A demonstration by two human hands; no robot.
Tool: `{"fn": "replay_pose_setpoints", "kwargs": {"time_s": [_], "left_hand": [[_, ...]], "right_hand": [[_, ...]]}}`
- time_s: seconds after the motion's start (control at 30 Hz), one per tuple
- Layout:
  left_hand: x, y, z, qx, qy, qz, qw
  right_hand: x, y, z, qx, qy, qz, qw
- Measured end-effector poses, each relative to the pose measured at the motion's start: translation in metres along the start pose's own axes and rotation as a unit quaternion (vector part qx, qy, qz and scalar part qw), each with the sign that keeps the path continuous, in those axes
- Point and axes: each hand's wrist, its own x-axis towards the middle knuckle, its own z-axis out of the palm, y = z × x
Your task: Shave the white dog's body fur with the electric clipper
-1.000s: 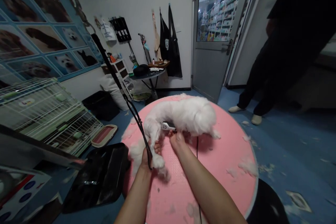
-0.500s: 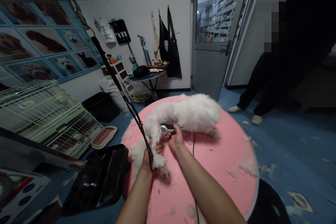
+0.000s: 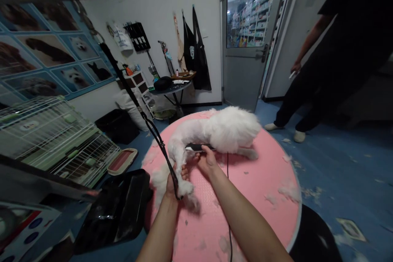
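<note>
Round pink desk (image 3: 260,180); white dog (image 3: 193,130) stretched across it — cropped leg (image 3: 179,156) reaching near side. Left hand (image 3: 170,184) wraps fingers round that leg; right hand (image 3: 209,160), fingers narrow round clipper (image 3: 197,147), tip beside leg, thin cord (image 3: 229,213) trailing. Close trimming seems in hand — next stroke likely calls for leg held steady.

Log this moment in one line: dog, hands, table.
white dog: lying on round pink table; left-hand grip: around leg; right-hand grip: holding hair clippers near that leg; loose fur: on tabletop
</note>
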Motion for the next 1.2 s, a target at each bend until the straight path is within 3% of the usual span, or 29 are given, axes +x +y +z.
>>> {"fn": "replay_pose_setpoints", "kwargs": {"time_s": [0.13,0.4,0.6,0.8,1.0,1.2], "left_hand": [[-0.002,0.001,0.005,-0.057,0.048,-0.002,0.997],[-0.005,0.000,0.008,-0.062,0.049,-0.010,0.997],[-0.009,0.002,0.003,-0.064,0.010,-0.025,0.998],[-0.011,0.004,-0.002,-0.047,-0.005,-0.030,0.998],[-0.014,0.010,-0.003,-0.005,-0.018,-0.015,1.000],[-0.013,0.011,-0.011,0.052,-0.022,0.019,0.998]], "right_hand": [[-0.015,-0.007,-0.008,-0.017,-0.030,0.023,0.999],[-0.007,-0.015,-0.002,-0.021,-0.003,-0.076,0.997],[-0.015,-0.002,-0.001,-0.080,-0.008,-0.045,0.996],[-0.006,-0.006,0.002,-0.081,0.025,-0.090,0.992],[-0.013,0.010,0.007,-0.134,0.009,-0.076,0.988],[-0.004,0.008,0.009,-0.115,0.075,-0.130,0.982]]}}
